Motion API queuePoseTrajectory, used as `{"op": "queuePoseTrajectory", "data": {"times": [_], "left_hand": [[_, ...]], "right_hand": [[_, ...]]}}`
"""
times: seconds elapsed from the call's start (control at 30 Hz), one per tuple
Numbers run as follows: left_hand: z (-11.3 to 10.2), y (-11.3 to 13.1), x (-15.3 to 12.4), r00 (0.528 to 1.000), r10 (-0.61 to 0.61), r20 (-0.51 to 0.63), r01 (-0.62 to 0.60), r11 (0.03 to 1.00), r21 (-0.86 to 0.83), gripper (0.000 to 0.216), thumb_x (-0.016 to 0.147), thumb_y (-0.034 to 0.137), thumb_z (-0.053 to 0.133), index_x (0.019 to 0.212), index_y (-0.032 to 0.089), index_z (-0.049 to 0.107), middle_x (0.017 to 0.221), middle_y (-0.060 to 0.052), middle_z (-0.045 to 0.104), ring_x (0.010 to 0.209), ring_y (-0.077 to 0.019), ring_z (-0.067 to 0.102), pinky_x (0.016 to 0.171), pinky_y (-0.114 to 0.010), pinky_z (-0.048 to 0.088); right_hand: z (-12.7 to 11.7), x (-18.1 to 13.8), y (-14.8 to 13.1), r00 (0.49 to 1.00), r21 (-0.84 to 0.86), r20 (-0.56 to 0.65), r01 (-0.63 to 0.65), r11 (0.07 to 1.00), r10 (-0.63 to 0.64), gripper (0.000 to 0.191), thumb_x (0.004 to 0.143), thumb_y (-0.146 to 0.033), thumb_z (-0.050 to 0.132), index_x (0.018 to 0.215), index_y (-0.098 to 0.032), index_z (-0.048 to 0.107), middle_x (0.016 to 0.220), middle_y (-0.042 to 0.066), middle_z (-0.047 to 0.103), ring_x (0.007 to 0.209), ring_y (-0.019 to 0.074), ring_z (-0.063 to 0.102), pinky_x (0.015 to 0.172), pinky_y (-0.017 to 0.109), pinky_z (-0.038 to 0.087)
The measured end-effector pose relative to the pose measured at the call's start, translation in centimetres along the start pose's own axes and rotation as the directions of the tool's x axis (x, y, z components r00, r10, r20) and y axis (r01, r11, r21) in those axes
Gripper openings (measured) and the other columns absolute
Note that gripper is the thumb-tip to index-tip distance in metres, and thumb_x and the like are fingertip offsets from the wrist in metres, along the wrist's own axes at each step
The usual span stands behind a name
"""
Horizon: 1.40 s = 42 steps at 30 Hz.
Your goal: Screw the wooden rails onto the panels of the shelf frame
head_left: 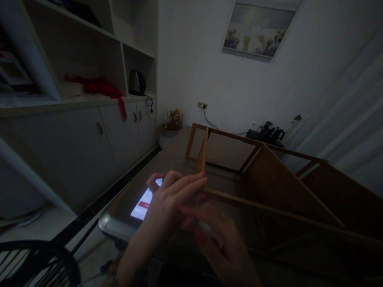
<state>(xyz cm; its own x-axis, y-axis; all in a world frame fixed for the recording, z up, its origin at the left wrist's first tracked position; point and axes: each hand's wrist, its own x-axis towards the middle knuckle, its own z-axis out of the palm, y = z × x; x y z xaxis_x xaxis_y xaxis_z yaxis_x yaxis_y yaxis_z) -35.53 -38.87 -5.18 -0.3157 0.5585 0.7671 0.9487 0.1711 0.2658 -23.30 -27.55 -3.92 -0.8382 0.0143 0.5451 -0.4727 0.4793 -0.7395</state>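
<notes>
The person's right hand (226,243), nearest the viewer, is blurred and in shadow. Its fingers curl inward near the left hand; whether they grip anything small cannot be told. Just beyond, the left hand (172,195) lies palm down, its longer fingers reaching onto the near corner of a brown wooden frame (273,171); whether it grasps the wood is unclear. Under its outer edge, a phone (139,211) with a lit screen rests on a grey-brown desk (172,159). The wooden frame, with slanted panels and crossbars, lies across the desk, stretching off to the right. Beyond, at left, a cabinet (68,147) carries red cloth (101,85) and a kettle (137,83). A framed picture (259,30) hangs on the far wall.
</notes>
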Motion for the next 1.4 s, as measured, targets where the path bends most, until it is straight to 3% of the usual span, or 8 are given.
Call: {"op": "queuePoseTrajectory", "data": {"times": [0.13, 0.27, 0.4, 0.53, 0.6, 0.73, 0.9, 1.4], "left_hand": [[0.0, -0.1, 0.1, 1.0, 0.001, 0.005, -0.001, 1.0, 0.011, 0.036, 0.095, 0.025, 0.059, 0.131, 0.028, 0.056, 0.133, 0.003, 0.065, 0.1, -0.0211, 0.052, 0.086, -0.041, 0.04], [0.1, 0.0, 0.0, 0.999, -0.017, 0.029, 0.017, 1.0, 0.016, 0.036, 0.096, 0.025, 0.057, 0.131, 0.029, 0.057, 0.134, 0.002, 0.064, 0.1, -0.022, 0.051, 0.087, -0.042, 0.039], [0.0, -0.1, -0.2, 0.997, -0.047, 0.063, 0.049, 0.999, -0.017, 0.039, 0.095, 0.025, 0.057, 0.133, 0.03, 0.055, 0.136, 0.002, 0.062, 0.104, -0.0228, 0.051, 0.088, -0.041, 0.04], [-0.1, -0.1, -0.2, 0.997, -0.042, 0.057, 0.045, 0.998, -0.039, 0.041, 0.095, 0.03, 0.057, 0.135, 0.031, 0.053, 0.137, 0.002, 0.061, 0.107, -0.0233, 0.052, 0.088, -0.043, 0.041], [-0.1, 0.0, -0.1, 0.998, -0.051, 0.04, 0.052, 0.998, -0.03, 0.038, 0.096, 0.03, 0.055, 0.134, 0.032, 0.055, 0.135, 0.003, 0.062, 0.105, -0.0227, 0.053, 0.089, -0.043, 0.04], [0.1, 0.1, -0.1, 0.999, -0.046, -0.006, 0.046, 0.999, -0.012, 0.034, 0.095, 0.026, 0.057, 0.129, 0.029, 0.058, 0.13, 0.003, 0.066, 0.101, -0.0209, 0.054, 0.088, -0.041, 0.041], [0.3, 0.0, -0.1, 0.999, -0.034, -0.004, 0.034, 0.999, 0.0, 0.04, 0.092, 0.018, 0.061, 0.13, 0.031, 0.057, 0.134, 0.004, 0.064, 0.101, -0.0205, 0.053, 0.086, -0.04, 0.042], [0.2, 0.1, 0.1, 0.999, -0.023, -0.028, 0.023, 1.0, 0.0, 0.037, 0.092, 0.02, 0.062, 0.128, 0.027, 0.059, 0.131, 0.002, 0.066, 0.097, -0.0201, 0.054, 0.084, -0.039, 0.043]], "right_hand": [[-2.5, 0.6, -0.4, 0.974, -0.088, 0.226, 0.038, 0.995, -0.017, 0.039, 0.1, -0.017, 0.049, 0.137, -0.03, 0.053, 0.114, 0.0, 0.067, 0.102, 0.0084, 0.063, 0.09, 0.018, 0.049], [-3.4, 1.4, -0.2, 0.952, -0.185, 0.303, 0.094, 0.978, -0.034, 0.032, 0.096, -0.016, 0.056, 0.125, -0.029, 0.062, 0.112, -0.001, 0.069, 0.102, 0.0089, 0.064, 0.089, 0.019, 0.05], [-2.7, 1.9, 0.0, 0.956, -0.349, 0.203, 0.273, 0.896, -0.213, 0.015, 0.092, -0.019, 0.064, 0.106, -0.022, 0.068, 0.095, 0.0, 0.068, 0.094, 0.0121, 0.064, 0.086, 0.022, 0.053], [-1.1, 2.2, 0.3, 0.877, -0.573, 0.068, 0.424, 0.701, -0.475, 0.01, 0.089, -0.017, 0.067, 0.1, -0.018, 0.066, 0.084, 0.003, 0.067, 0.09, 0.0175, 0.063, 0.084, 0.03, 0.055], [-0.5, 2.3, 0.4, 0.851, -0.594, 0.037, 0.44, 0.673, -0.524, 0.018, 0.091, -0.014, 0.062, 0.109, -0.016, 0.063, 0.079, 0.003, 0.067, 0.082, 0.0174, 0.063, 0.077, 0.031, 0.057], [0.3, 2.2, 0.5, 0.855, -0.537, -0.096, 0.388, 0.749, -0.511, 0.034, 0.094, -0.01, 0.048, 0.127, -0.016, 0.054, 0.082, 0.003, 0.068, 0.07, 0.0154, 0.061, 0.066, 0.031, 0.056], [0.8, 1.0, 0.7, 0.87, -0.404, -0.27, 0.287, 0.869, -0.413, 0.029, 0.094, -0.01, 0.052, 0.117, -0.022, 0.063, 0.082, 0.001, 0.068, 0.07, 0.0123, 0.064, 0.061, 0.023, 0.057], [2.4, -0.9, 2.5, 0.833, -0.585, -0.245, 0.281, 0.761, -0.496, 0.036, 0.094, -0.009, 0.051, 0.128, -0.016, 0.061, 0.087, 0.005, 0.074, 0.077, 0.0152, 0.066, 0.067, 0.027, 0.057]]}}
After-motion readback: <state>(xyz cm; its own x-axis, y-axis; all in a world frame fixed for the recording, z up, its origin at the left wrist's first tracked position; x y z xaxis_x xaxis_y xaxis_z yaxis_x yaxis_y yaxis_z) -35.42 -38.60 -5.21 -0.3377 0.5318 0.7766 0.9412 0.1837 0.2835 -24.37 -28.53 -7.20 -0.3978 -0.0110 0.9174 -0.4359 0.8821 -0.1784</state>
